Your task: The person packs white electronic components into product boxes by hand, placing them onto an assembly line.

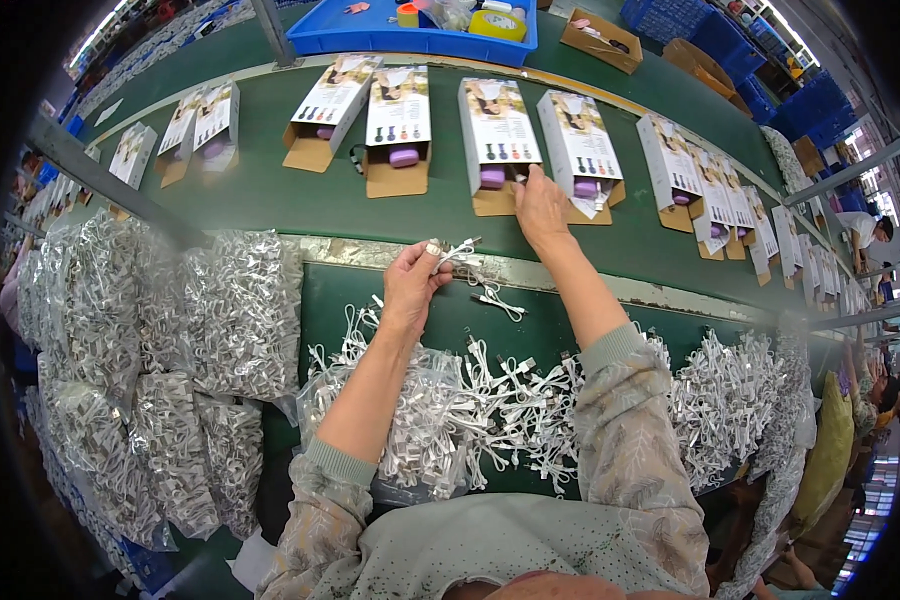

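My left hand (413, 287) is closed on a few short white USB cables (456, 256), held over the metal edge of the belt. My right hand (543, 210) reaches forward to the open lower end of a white printed box (497, 125). Its fingers are pinched at that opening, and a small whitish cable end shows by the fingertips; the rest is hidden. A purple item (492, 177) sits in the mouth of this box. Just to the right, another box (578, 140) lies open with a purple item (586, 188) and a white cable end showing.
Loose white cables (530, 400) lie heaped before me. Clear bags packed with cables (240, 310) are stacked at the left. More open boxes (398, 110) line the green belt (260, 200). Beyond are a blue tray (410, 40) with tape rolls and a small cardboard box (602, 42).
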Motion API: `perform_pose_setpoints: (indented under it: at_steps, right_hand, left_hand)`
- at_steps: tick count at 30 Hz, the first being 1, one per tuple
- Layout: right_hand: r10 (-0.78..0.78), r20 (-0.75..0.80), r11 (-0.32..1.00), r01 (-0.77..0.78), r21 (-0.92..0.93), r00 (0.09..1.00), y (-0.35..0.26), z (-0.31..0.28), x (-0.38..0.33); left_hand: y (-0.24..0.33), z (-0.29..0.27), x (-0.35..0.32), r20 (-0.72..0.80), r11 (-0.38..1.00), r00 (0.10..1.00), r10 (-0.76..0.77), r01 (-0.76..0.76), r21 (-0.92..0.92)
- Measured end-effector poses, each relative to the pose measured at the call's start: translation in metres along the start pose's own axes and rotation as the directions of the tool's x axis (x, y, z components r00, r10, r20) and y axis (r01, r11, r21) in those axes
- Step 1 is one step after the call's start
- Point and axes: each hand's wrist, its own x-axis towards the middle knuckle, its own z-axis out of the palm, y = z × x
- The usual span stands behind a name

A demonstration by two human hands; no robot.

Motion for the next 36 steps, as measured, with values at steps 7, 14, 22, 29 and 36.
perform_pose_setpoints:
  at_steps: [7, 14, 22, 29, 36]
  right_hand:
    - [-0.076, 0.638, 0.718, -0.402, 0.568, 0.766, -0.013, -0.054, -0.053]
    - [-0.137, 0.439, 0.956, 0.002, 0.295, 0.888, -0.016, -0.029, -0.077]
    - [-0.099, 0.093, 0.948, 0.066, 0.31, 0.991, -0.042, -0.002, -0.033]
    - [-0.183, -0.204, 0.974, 0.206, 0.099, 0.962, -0.026, 0.027, 0.009]
    - [-0.154, 0.716, 0.523, -0.559, 0.643, 0.68, -0.039, -0.054, -0.049]
  left_hand:
    - [0.005, 0.003, -0.002, 0.034, 1.0, 0.999, 0.012, -0.011, -0.022]
    - [0.003, -0.009, 0.006, 0.022, 0.996, 0.998, 0.061, -0.059, -0.068]
    - [0.007, -0.013, 0.004, 0.043, 0.997, 0.997, 0.061, -0.059, -0.044]
    - [0.003, -0.009, 0.001, 0.051, 0.997, 0.997, 0.053, -0.05, -0.059]
    - [0.011, -0.004, -0.003, 0.069, 0.998, 0.996, 0.05, -0.047, -0.044]
